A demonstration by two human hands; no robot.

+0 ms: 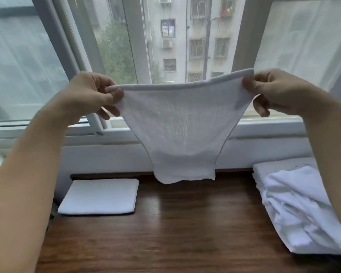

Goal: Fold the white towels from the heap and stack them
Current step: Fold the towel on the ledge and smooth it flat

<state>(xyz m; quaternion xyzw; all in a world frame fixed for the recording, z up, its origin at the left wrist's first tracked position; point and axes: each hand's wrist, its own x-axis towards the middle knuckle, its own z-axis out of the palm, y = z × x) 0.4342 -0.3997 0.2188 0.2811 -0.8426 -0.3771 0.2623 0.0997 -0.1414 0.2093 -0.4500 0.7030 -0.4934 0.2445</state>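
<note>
A thin white towel [182, 127] hangs in the air in front of the window, stretched by its top edge. My left hand [91, 95] pinches its top left corner and my right hand [274, 91] pinches its top right corner. The towel's lower edge dangles just above the far side of the dark wooden table [185, 229]. One folded white towel [98, 197] lies flat at the table's back left. The heap of rumpled white towels [299, 205] sits along the right side, partly hidden by my right forearm.
A white window sill [110, 154] and window frame run right behind the table. Bare wood shows between the folded towel and the heap. A sheer white curtain [307, 36] hangs at the upper right.
</note>
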